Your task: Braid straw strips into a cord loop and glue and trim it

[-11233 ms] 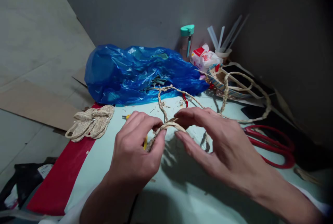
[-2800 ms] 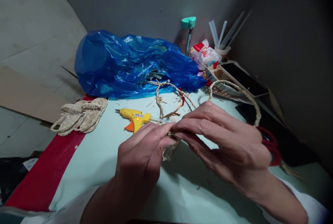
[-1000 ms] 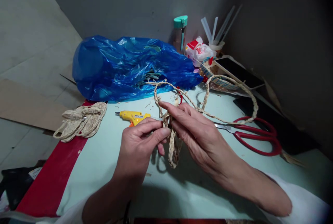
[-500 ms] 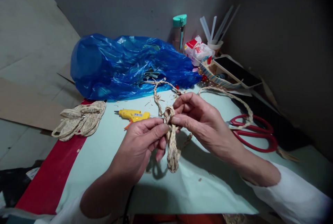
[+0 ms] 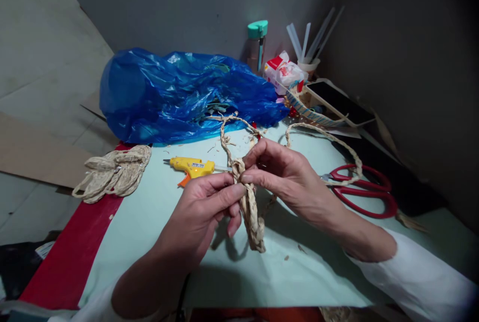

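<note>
Tan braid (image 5: 252, 217), perhaps plant fibre

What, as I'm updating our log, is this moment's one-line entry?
left hand: pinching braided cord | right hand: pinching it too | glue gun: on table

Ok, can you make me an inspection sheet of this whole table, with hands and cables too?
Surface: pale green sheet, with small tan scraps.
Things in hand: braided tan fibre cord, bunched up.
Clutter: yellow plastic glue gun, red-handled scissors, crumpled blue plastic bag.
Hands: left hand and right hand both pinch the cord.
Cables: what looks like a thin black cable, near edge; ends unseen.
Surroundings: grey wall behind, pale tiled floor at left.
</note>
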`<act>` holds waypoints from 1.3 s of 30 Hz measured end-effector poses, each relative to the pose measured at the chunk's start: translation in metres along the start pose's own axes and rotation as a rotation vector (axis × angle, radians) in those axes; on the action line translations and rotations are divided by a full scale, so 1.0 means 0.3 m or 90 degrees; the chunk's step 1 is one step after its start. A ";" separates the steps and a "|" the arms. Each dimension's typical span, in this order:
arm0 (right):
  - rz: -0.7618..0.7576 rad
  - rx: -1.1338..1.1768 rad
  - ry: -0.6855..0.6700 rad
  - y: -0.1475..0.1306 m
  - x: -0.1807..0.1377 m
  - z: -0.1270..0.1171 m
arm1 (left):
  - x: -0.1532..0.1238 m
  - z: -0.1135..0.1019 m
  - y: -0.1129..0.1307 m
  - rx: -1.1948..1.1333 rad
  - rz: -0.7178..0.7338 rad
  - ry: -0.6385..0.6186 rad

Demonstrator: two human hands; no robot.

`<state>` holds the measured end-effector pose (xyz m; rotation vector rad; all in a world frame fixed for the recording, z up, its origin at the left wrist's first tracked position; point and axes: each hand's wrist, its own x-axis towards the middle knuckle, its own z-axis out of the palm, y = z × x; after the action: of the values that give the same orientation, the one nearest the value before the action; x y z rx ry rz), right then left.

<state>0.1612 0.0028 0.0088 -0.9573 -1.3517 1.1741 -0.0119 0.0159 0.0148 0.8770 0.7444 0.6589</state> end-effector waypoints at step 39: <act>-0.229 -0.469 0.040 -0.013 -0.077 0.072 | 0.008 0.024 0.039 -0.059 0.252 0.235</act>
<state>0.1428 -0.0233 0.0088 -1.1705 -1.8557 0.3555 -0.0072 0.0203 0.0272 0.8333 0.8689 1.2207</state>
